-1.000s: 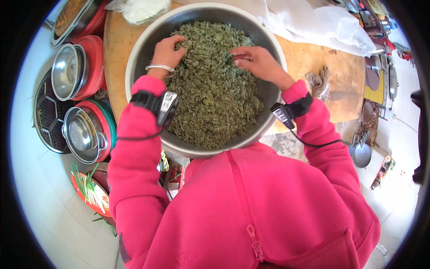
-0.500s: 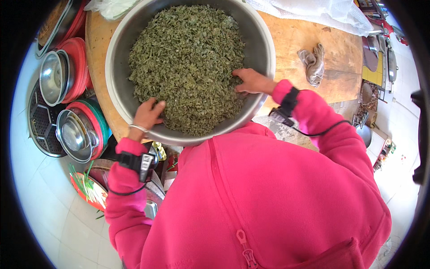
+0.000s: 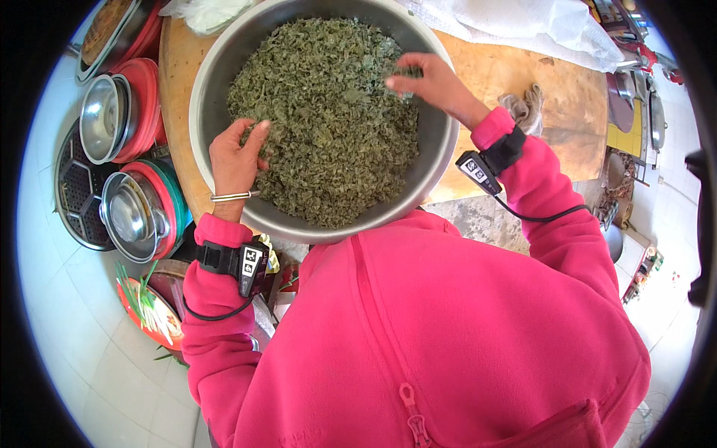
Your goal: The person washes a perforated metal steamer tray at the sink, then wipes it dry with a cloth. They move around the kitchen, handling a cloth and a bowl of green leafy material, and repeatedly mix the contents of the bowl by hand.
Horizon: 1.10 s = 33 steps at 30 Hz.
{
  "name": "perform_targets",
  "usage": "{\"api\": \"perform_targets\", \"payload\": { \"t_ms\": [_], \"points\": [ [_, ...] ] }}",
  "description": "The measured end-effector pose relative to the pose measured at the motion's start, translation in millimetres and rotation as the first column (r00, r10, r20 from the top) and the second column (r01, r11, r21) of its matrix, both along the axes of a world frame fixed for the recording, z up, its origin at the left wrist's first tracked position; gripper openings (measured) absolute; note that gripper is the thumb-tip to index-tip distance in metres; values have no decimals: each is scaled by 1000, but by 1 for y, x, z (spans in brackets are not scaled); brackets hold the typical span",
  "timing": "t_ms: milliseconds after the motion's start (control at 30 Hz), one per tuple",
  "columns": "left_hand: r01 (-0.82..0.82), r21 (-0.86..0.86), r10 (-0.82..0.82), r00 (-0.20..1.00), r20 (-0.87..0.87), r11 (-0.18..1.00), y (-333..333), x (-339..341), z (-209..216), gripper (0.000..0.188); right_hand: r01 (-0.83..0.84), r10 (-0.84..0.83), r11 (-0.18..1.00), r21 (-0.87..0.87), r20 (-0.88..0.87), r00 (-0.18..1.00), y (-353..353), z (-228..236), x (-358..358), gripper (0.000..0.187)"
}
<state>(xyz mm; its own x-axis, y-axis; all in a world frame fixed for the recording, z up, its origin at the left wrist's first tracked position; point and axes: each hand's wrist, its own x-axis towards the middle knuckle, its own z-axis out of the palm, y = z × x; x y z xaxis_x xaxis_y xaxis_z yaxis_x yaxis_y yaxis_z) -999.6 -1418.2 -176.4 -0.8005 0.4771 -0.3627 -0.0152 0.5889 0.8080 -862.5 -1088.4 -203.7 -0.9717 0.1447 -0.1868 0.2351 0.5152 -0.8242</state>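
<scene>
A large steel basin [image 3: 210, 97] holds a heap of finely chopped dark green leaves [image 3: 321, 134]. My left hand [image 3: 237, 155] is over the basin's left side, its thumb and fingers apart beside the heap. Whether its fingertips touch the leaves is hard to tell. Above the heap's right side, my right hand [image 3: 432, 84] is lifted, with a gap between thumb and curved fingers. A small blurred tuft of leaves shows below and left of its fingertips.
The basin rests on a wooden table [image 3: 485, 75]. A crumpled cloth [image 3: 526, 108] lies to its right, plastic sheeting [image 3: 530, 33] behind. On the left are stacked steel bowls [image 3: 101, 119], a perforated black tray [image 3: 73, 179] and a red plate of spring onions [image 3: 153, 310].
My right hand has risen out of the leaves and moved away from me. My left hand has moved slightly farther up along the basin's left side. The heap's surface looks looser.
</scene>
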Motion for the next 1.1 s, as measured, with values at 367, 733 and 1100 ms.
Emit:
{"api": "perform_targets", "payload": {
  "t_ms": [367,733,1100],
  "points": [
    [-76,130,71,997,39,989,-28,28,-22,44,70,-62,998,-5,396,916,-72,-71,57,43],
    [87,447,-105,994,15,890,55,65,3,47,97,8,720,-688,147,989,-72,22,-5,38],
    [-229,495,6,911,412,838,55,47,-4,32,-87,140,688,-721,15,990,-79,32,-23,43]
  ]
}}
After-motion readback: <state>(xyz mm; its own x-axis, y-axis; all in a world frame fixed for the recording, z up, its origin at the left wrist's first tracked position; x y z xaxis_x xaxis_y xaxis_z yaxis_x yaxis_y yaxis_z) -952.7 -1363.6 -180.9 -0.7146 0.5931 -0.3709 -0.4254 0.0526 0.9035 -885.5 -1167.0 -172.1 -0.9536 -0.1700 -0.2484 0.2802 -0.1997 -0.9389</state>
